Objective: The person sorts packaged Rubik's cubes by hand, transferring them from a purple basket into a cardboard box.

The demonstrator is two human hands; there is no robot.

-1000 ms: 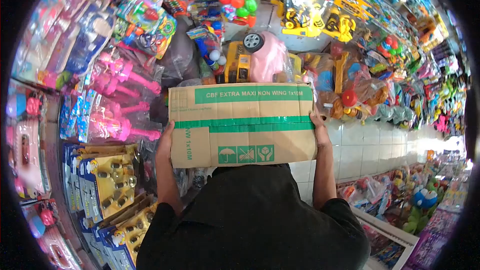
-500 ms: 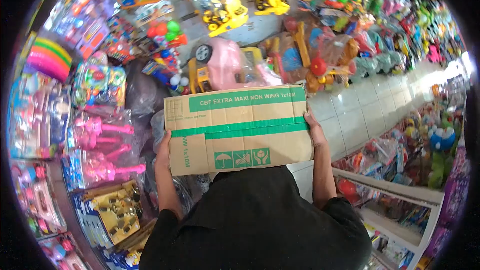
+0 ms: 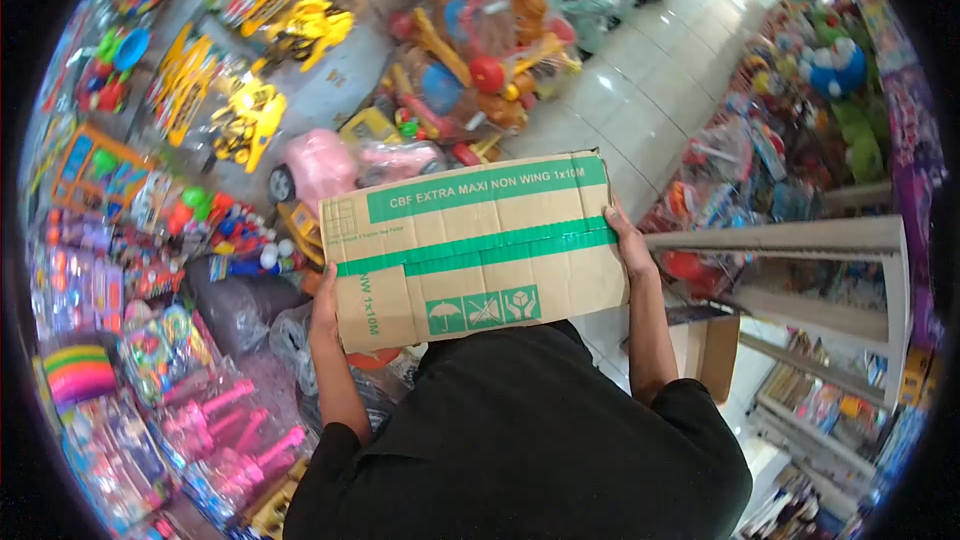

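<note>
Mostly, the cardboard box [image 3: 475, 245] hides both hands [image 3: 629, 243].

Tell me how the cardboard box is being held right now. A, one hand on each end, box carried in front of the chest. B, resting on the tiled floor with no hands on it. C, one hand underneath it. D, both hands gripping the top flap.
A: the left hand grips one end of the cardboard box and the right hand grips the other, with the box held off the floor in front of the chest.
</note>
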